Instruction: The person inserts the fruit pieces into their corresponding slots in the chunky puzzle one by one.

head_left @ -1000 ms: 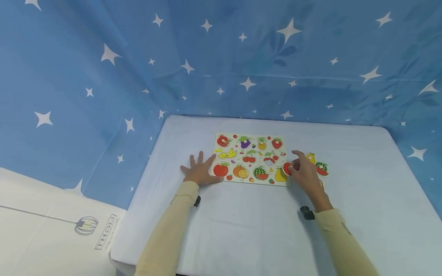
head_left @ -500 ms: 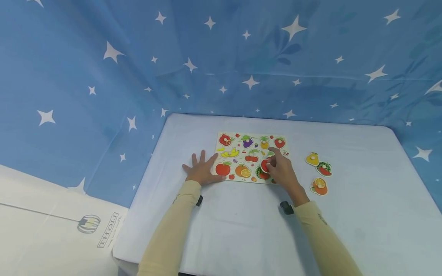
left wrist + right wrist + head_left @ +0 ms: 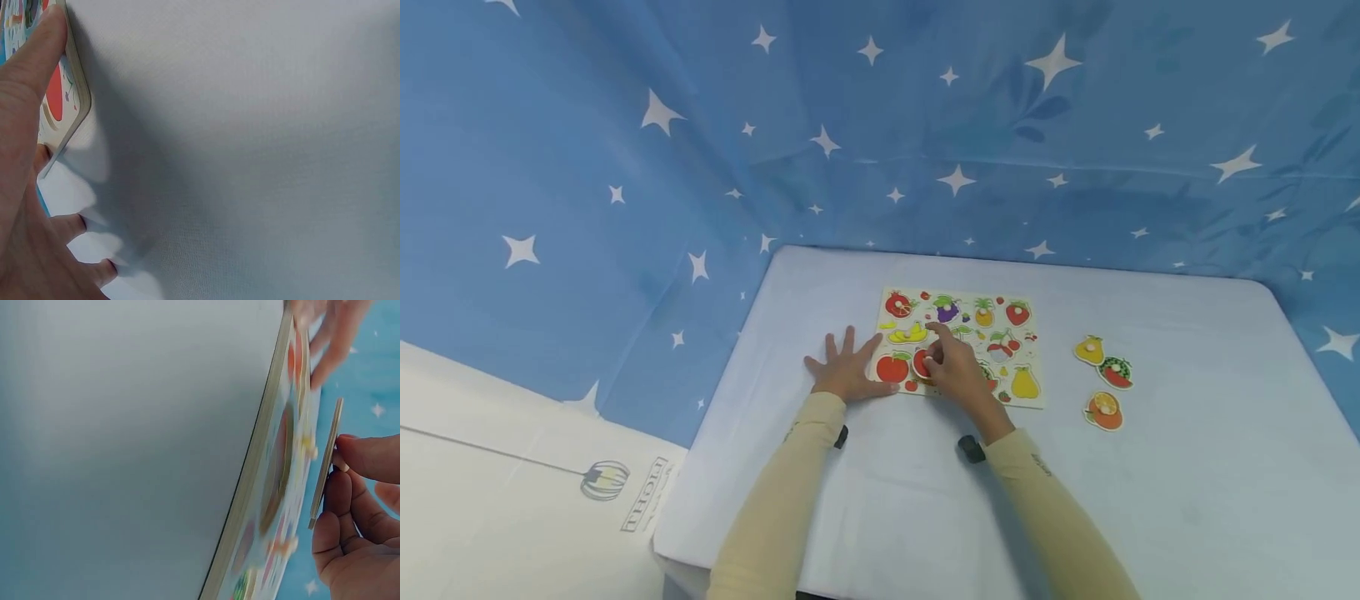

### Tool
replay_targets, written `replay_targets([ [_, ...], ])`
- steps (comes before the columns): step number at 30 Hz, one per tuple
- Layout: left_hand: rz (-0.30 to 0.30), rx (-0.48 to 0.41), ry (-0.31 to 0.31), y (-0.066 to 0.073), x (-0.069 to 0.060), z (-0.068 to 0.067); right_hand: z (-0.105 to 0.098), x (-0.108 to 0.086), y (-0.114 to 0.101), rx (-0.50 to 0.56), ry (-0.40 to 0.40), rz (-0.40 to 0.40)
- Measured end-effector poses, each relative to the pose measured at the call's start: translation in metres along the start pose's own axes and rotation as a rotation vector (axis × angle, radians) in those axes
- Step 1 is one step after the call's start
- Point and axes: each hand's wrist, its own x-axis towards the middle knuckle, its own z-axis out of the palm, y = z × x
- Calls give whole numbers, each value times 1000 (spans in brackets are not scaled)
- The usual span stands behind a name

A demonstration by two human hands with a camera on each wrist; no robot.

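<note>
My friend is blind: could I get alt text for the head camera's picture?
A right hand holds a red piece above a fruit puzzle board, while the left hand, fingers spread, touches the board's left end. A loose pear piece, watermelon piece and orange piece lie to the right on a white table before a blue, starry backdrop.

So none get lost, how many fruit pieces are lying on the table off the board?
3, all right of the board: the pear piece, the watermelon piece beside it, and the orange piece below them in the head view. Others could be hidden.
</note>
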Motion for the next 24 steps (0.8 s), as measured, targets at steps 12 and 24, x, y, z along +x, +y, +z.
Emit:
replay_targets([
  [12, 6, 28, -22, -2, 7, 3, 33, 20, -22, -21, -105, -7],
  [24, 8, 46, -16, -5, 8, 2, 54, 26, -23, -63, -115, -21],
])
